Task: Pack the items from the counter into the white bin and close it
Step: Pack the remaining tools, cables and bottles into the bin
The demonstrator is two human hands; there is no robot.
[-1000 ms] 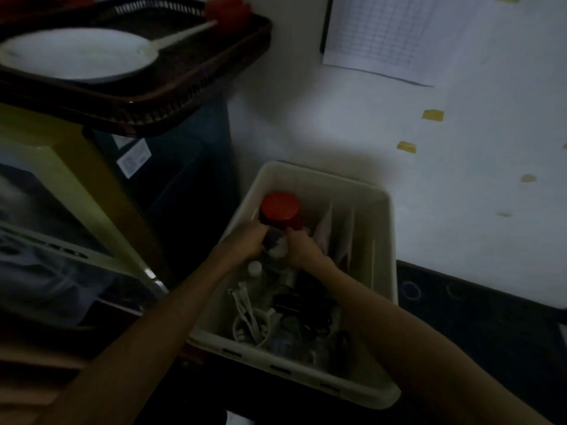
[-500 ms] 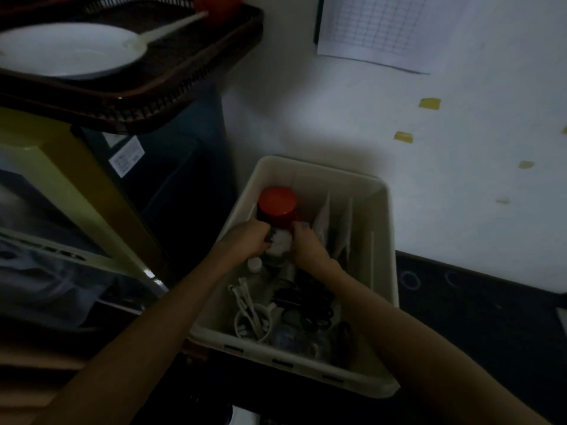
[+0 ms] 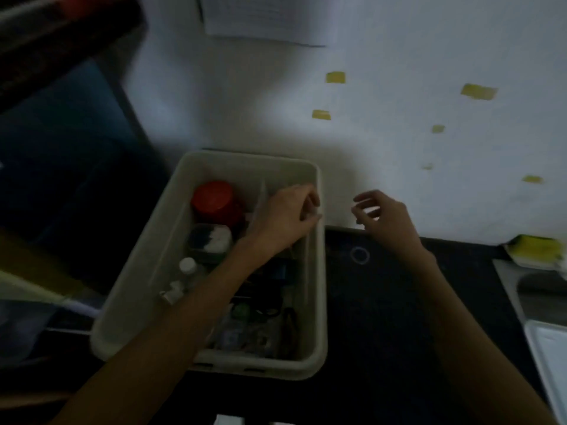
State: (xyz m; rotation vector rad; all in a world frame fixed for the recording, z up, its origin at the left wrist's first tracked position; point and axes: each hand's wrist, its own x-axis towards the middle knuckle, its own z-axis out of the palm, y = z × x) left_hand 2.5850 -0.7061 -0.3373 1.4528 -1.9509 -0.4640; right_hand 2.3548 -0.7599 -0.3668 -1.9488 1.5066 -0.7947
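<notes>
Dim, blurry view looking down at a dark counter (image 3: 383, 317) against a white wall (image 3: 399, 148). A white bin (image 3: 122, 302), open w/ no lid on it, sits on the counter's left part, its far end near the wall.

Inside the bin: a red-lidded jar (image 3: 213, 196) stands upright at the far left; just in front of it lies a small clear container (image 3: 210, 242) w/ dark and white contents; nearer still, a small white-capped bottle (image 3: 187, 266) and a white plastic piece (image 3: 171, 294). The near right part holds a dark jumble of items too dim to tell apart. Thin pale sheets (image 3: 260, 194) stand upright right of the jar.

The left hand (image 3: 285, 216) reaches across the bin to its far right corner, fingers curled near the right rim; whether it grips anything can't be told. The left forearm crosses over the bin's contents.

The right hand (image 3: 380, 214) hovers outside the bin, just right of it, above the counter's back edge by the wall. Its fingers are loosely spread and curled, holding nothing.

Other things: a paper sheet (image 3: 260, 19) and several yellow tape bits (image 3: 336, 77) on the wall, a yellow sponge (image 3: 534, 250) at far right, a metal sink edge (image 3: 521, 299) below it.
</notes>
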